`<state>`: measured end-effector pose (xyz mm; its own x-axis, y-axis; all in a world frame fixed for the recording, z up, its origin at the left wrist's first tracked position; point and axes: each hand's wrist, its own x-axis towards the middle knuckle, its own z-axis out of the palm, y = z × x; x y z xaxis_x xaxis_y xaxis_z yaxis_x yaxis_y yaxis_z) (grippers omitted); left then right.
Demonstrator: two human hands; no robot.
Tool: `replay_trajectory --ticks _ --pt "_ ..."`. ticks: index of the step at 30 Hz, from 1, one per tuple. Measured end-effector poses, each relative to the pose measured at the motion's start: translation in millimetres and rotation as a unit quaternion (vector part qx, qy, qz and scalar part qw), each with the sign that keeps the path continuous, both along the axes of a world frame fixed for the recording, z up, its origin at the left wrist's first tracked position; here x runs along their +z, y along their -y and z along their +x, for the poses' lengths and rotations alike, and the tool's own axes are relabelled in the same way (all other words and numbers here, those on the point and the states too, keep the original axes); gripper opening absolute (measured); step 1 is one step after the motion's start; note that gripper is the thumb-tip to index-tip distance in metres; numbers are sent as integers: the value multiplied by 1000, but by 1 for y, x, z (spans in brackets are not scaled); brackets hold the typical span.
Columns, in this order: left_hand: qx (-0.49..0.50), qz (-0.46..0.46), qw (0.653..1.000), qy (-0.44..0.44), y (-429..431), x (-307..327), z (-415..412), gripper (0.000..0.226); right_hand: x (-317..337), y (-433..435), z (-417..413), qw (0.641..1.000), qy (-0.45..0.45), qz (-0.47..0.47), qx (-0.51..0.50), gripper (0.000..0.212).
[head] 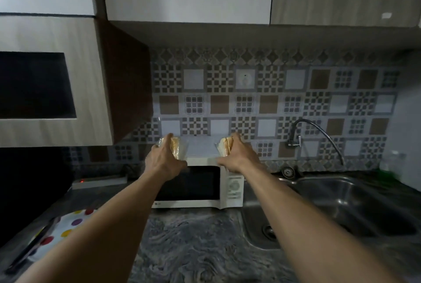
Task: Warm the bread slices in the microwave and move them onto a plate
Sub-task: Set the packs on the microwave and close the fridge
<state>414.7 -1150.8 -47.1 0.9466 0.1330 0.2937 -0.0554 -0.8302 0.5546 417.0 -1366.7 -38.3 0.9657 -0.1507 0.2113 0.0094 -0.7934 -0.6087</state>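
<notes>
We're gripping a bagged bread stack point(176, 147) in our left hand point(163, 162), another point(224, 146) in our right hand point(237, 157), both hovering over the microwave point(198, 186) on the table point(193, 248).

Bagged bread slices point(175, 148) are held above the shut white microwave point(196, 186), polka-dot plate point(68, 225) lying left.

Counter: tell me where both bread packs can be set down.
Freest: the bare counter in front of the microwave, between the dotted plate and the sink. Crowded: the left end, with the plate, and behind it the power strip.
</notes>
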Motion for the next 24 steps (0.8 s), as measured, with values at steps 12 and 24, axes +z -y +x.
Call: replay_trajectory --ticks 12,24 --pt "16 -32 999 -30 -2 -29 171 104 -31 -15 184 1000 -20 6 21 82" --pt "24 -14 999 -40 -17 -64 291 105 -65 -48 298 996 -89 -14 24 103"
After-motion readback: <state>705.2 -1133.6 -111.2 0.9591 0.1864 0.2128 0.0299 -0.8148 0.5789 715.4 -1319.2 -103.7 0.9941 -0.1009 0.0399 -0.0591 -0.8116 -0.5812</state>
